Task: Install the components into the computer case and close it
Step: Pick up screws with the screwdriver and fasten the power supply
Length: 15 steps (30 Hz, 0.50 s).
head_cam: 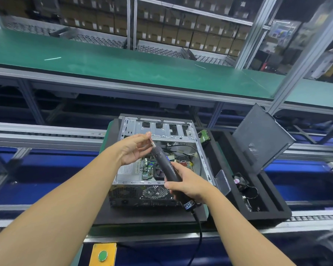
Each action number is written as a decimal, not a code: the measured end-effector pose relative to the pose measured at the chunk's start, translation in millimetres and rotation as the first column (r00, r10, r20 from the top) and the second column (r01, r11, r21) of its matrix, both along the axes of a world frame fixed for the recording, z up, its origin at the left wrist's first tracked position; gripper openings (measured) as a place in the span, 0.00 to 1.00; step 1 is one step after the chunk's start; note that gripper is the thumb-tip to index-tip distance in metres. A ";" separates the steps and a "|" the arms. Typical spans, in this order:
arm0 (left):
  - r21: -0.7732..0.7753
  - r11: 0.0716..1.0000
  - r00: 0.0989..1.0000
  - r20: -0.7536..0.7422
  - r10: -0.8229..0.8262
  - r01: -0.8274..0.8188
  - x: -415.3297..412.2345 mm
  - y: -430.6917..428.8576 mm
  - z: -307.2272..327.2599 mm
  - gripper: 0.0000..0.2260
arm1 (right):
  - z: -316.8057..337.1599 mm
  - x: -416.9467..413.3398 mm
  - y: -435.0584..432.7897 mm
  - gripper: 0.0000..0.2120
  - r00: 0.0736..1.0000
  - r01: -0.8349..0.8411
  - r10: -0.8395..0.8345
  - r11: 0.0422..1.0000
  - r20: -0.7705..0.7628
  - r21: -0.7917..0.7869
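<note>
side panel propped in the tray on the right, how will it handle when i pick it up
The side panel looks like a thin flat sheet, so it is probably stiff and fairly light, and may flex a little. It stands tilted in the tray, so a nudge could tip or slide it.

Both bare forearms reach forward. The right hand (188, 184) grips the electric screwdriver (161, 162) by its body; the left hand (133, 150), palm inward, pinches its tip.

Both arms bare: left forearm (65, 198) lower left of frame, right forearm (244, 227) lower right; left hand (133, 148), right hand (188, 183) bare too.
</note>
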<state>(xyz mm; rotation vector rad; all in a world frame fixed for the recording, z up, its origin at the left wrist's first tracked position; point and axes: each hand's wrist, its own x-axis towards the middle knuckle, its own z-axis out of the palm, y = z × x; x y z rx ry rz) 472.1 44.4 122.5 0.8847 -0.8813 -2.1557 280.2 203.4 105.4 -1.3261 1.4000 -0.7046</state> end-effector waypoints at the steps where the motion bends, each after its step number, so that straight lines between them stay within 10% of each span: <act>1: -0.002 1.000 1.000 0.012 0.006 -0.006 -0.3 -0.4 -0.3 0.09 | 0.2 0.7 -0.1 0.22 1.000 -0.002 0.002 1.000 -0.013 -0.010; 15: -0.144 0.981 0.988 0.069 0.140 -0.129 -10.3 7.8 -4.3 0.13 | -7.4 11.3 -6.3 0.29 0.998 0.011 -0.013 1.000 -0.069 -0.019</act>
